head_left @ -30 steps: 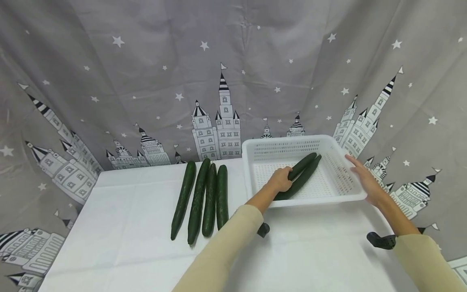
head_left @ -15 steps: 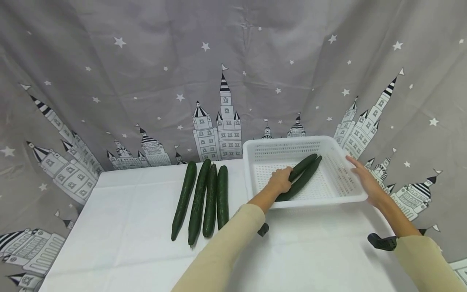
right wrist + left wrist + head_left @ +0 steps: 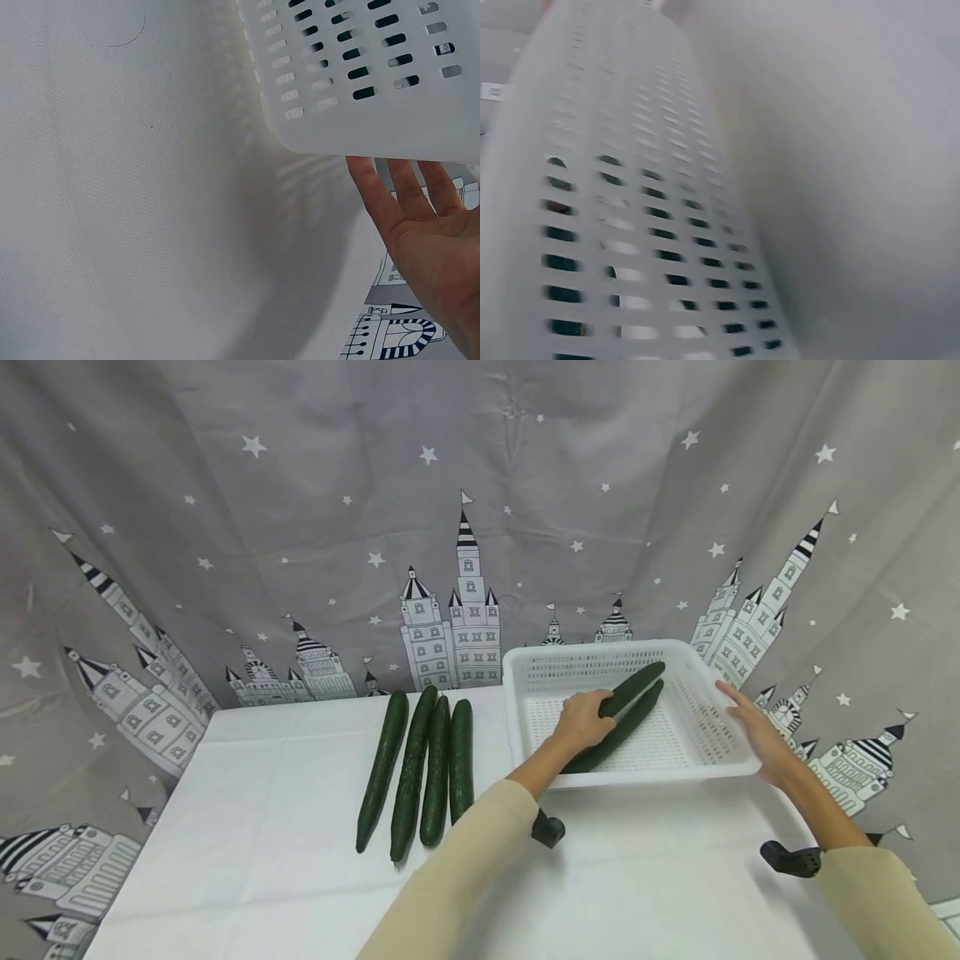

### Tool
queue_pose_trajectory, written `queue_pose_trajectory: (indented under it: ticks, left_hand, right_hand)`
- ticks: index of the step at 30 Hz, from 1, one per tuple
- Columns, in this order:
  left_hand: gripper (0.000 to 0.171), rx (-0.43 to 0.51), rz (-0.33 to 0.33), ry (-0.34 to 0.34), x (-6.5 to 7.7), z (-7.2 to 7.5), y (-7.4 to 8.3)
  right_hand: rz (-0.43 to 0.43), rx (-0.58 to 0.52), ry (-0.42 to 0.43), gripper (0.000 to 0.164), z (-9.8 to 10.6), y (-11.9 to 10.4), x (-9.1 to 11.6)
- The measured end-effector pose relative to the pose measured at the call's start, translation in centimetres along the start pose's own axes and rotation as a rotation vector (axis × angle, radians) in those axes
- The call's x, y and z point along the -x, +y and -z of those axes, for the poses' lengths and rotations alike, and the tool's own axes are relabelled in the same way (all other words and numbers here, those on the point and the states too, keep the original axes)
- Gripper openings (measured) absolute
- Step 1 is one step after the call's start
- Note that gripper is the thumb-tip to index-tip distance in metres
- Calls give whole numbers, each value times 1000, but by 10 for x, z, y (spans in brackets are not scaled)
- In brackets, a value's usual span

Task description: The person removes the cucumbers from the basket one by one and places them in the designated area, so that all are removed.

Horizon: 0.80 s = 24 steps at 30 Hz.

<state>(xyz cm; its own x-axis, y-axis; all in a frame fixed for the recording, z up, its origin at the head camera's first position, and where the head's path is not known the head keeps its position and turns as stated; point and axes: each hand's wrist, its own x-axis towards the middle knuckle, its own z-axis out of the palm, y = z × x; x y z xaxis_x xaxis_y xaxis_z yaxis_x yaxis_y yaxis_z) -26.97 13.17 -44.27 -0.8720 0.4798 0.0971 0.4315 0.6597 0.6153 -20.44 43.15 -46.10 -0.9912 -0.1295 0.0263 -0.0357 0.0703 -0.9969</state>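
A white perforated basket (image 3: 675,774) sits on the right of the table with two dark green cucumbers inside. My left hand (image 3: 585,718) reaches over its front rim and grips the upper cucumber (image 3: 636,687), covering the near part of it. Just below lies the other cucumber (image 3: 630,723), a narrow gap showing between their far ends. My right hand (image 3: 761,739) is at the basket's right side; the right wrist view shows its extended fingers (image 3: 375,196) against the outer wall. The left wrist view is filled by the slotted basket wall (image 3: 521,247), and the left hand's fingers are hidden there.
Several cucumbers (image 3: 408,768) lie side by side on the white tablecloth (image 3: 285,827), left of the basket. A grey curtain (image 3: 300,510) with stars and castles hangs behind the table. Black wrist cameras (image 3: 791,860) stick out below the hands.
My left hand has shifted slightly up and right with the gripped cucumber, parting its far end from the other one. The right hand and the basket stay about where they were.
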Motion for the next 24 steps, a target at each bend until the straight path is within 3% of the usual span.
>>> queue_pose_trajectory:
  ticks: [5,14,19,24]
  left_hand:
    - [48,131,-26,53,-1,20,8]
    - [50,249,-48,107,2,64,15]
    - [51,288,-38,136,13,91,4]
    - [52,330,20,155,30,120,-17]
  right_hand:
    - [14,28,-3,52,-1,0,-1]
    - [-7,65,13,52,1,-1,-1]
    - [-13,22,10,52,2,0,0]
    - [-11,-1,-1,52,1,-1,0]
